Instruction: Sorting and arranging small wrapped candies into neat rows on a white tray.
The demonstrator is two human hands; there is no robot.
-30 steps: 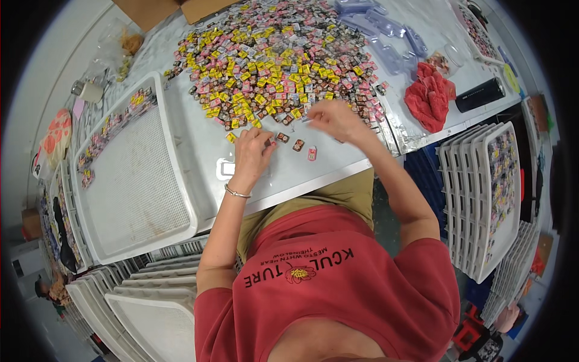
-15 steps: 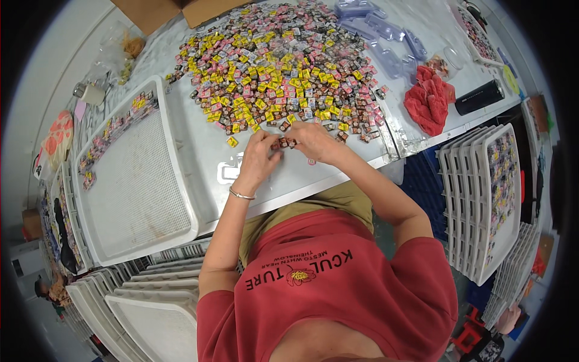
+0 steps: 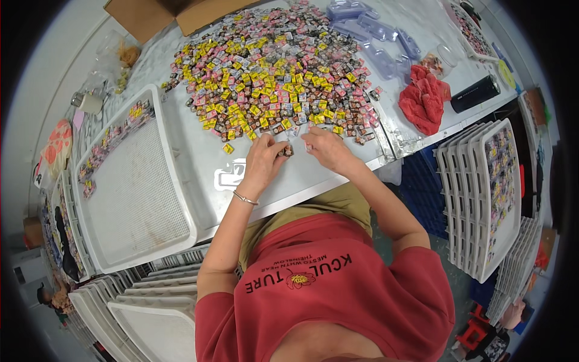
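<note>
A wide pile of small square pieces [image 3: 265, 90], coloured yellow, pink, brown and grey, covers the white table in front of me. My left hand [image 3: 262, 161] is closed at the pile's near edge. Between its thumb and fingers are a few small brown pieces [image 3: 287, 151]. To the right, apart from it, my right hand [image 3: 330, 151] has its fingertips pinched on a small pink piece [image 3: 309, 146]. The pieces are too small to name their kind. A white mesh tray [image 3: 136, 187] lies on the left, with a row of similar pieces along its far-left side.
A red cloth [image 3: 423, 102], a black cylinder [image 3: 476, 95] and clear bluish plastic cases [image 3: 383, 29] lie to the right. An open cardboard box [image 3: 211, 12] stands behind the pile. Stacked white trays [image 3: 467, 193] rise at the right; more stand below the table at left.
My hands have parted: the right has shifted rightward with a pink piece at its fingertips, while the left keeps brown pieces. The row of brown pieces that lay between both hands is now at the left.
</note>
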